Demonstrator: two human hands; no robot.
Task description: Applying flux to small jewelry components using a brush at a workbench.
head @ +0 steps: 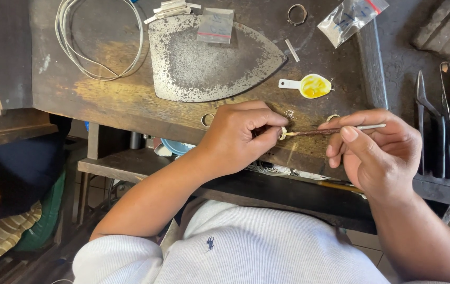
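Observation:
My left hand (238,134) pinches a small pale metal ring (283,133) against the front edge of the worn wooden bench (104,94). My right hand (377,144) grips a thin stick-like tool (335,130) lying level, its tip at the ring. Both hands are close together over the bench edge. Another small ring (333,117) lies on the bench just behind the tool.
A flat iron-shaped metal plate (209,63) lies on the bench, with a white spoon of yellow paste (312,85), a ring (297,14), small plastic bags (352,18), and coiled white wire (99,42). Pliers (443,126) hang in a rack at right. Another person's clothing (14,179) shows at left.

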